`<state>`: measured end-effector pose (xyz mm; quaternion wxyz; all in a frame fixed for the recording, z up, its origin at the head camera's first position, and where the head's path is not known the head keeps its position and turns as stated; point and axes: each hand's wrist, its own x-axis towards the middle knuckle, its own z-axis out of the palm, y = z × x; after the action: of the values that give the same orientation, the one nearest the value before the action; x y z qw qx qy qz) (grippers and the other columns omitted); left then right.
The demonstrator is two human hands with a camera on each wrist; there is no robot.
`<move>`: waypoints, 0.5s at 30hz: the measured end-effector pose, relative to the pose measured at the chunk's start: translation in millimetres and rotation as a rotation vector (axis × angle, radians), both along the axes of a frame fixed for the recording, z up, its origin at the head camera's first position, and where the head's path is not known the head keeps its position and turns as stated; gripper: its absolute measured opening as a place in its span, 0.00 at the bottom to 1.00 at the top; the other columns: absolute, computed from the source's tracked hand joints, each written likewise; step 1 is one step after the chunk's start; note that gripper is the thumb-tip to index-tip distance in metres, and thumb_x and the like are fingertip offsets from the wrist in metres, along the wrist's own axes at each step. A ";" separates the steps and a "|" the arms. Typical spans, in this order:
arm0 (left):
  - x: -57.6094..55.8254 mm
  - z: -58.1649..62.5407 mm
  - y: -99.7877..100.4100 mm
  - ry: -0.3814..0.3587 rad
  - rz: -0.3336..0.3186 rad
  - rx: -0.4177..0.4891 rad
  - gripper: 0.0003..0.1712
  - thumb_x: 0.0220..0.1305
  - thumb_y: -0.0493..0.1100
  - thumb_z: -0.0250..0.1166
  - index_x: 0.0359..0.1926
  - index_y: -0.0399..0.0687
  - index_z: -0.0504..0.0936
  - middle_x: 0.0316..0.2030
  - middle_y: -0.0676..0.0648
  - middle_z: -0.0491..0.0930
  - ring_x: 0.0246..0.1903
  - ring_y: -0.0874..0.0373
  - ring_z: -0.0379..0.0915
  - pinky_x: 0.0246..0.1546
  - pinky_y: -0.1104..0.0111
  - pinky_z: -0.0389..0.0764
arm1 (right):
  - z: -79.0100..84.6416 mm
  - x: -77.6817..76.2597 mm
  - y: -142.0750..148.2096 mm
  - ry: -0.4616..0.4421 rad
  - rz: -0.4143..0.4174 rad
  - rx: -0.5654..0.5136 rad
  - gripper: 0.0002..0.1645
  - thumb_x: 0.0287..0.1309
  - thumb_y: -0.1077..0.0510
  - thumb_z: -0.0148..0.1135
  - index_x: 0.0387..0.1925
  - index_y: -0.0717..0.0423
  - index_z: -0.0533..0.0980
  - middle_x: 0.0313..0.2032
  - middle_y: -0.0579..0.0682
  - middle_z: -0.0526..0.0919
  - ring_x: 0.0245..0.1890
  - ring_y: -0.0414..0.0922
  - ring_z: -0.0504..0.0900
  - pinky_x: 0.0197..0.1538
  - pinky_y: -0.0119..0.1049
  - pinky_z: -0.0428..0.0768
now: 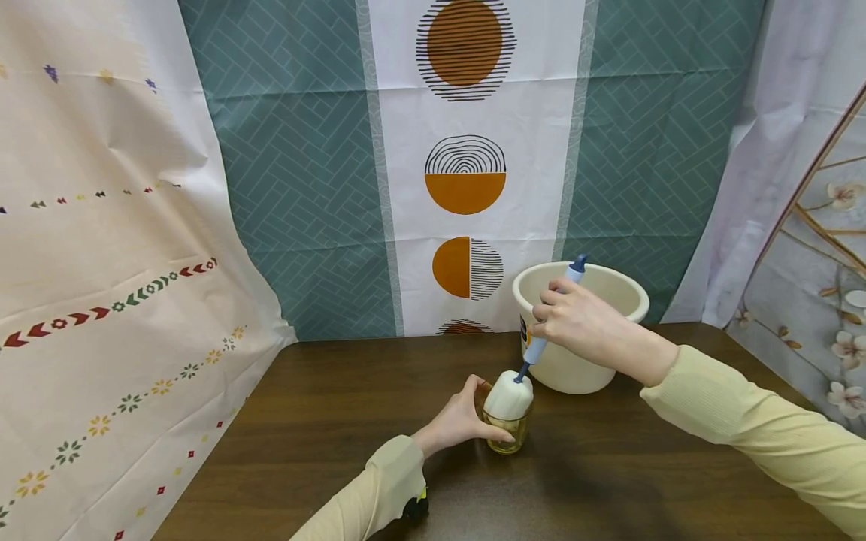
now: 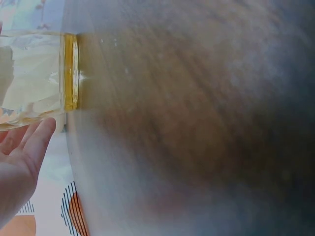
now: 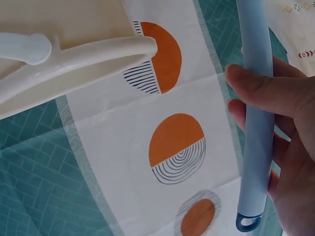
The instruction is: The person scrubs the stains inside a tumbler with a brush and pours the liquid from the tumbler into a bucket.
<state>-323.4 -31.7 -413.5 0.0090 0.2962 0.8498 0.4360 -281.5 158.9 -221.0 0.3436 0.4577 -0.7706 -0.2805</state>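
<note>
My left hand [image 1: 467, 417] grips an amber-tinted clear glass [image 1: 507, 432], thumb along its near side and fingers behind it. The left wrist view shows the glass base [image 2: 71, 71] close to the tabletop. In my right hand [image 1: 575, 319] is the light-blue handle [image 3: 258, 108] of a cup-cleaning sponge brush, held between thumb and curled fingers. Its white sponge head [image 1: 509, 394] sits partly inside the mouth of the glass, and the upper half sticks out above the rim. The brush slants up to the right, its dark-blue hanging loop [image 1: 579, 263] at the top.
A cream bucket [image 1: 575, 376] stands on the brown wooden table [image 1: 352, 406] just behind my right hand. Beside my left sleeve a small black-and-yellow object [image 1: 416, 505] is partly covered. Patterned cloths [image 1: 304, 188] hang behind and on both sides of the table.
</note>
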 end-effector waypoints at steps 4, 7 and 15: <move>0.0 0.2 0.1 0.009 0.009 -0.010 0.41 0.15 0.60 0.62 0.37 0.56 0.54 0.32 0.57 0.62 0.30 0.66 0.60 0.26 0.71 0.62 | -3.1 -1.1 0.2 -0.001 -0.003 -0.008 0.13 0.24 0.63 0.59 0.21 0.45 0.73 0.15 0.45 0.66 0.20 0.46 0.61 0.33 0.38 0.57; 0.1 0.4 0.2 0.013 0.008 -0.004 0.41 0.15 0.60 0.62 0.37 0.55 0.54 0.32 0.57 0.62 0.29 0.66 0.60 0.26 0.71 0.62 | -5.7 -2.0 0.9 -0.007 -0.010 -0.010 0.14 0.24 0.63 0.59 0.21 0.45 0.73 0.15 0.45 0.66 0.20 0.45 0.62 0.34 0.39 0.57; 0.6 0.2 0.8 0.010 -0.013 0.020 0.41 0.17 0.58 0.62 0.37 0.54 0.54 0.29 0.57 0.64 0.28 0.66 0.61 0.25 0.72 0.63 | -13.4 -5.4 0.2 -0.004 -0.014 0.003 0.13 0.24 0.60 0.59 0.21 0.43 0.73 0.16 0.45 0.68 0.21 0.45 0.63 0.33 0.39 0.57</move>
<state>-322.8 -30.8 -413.3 0.0044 0.3039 0.8436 0.4427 -286.9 159.1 -234.4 0.3396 0.4531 -0.7741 -0.2832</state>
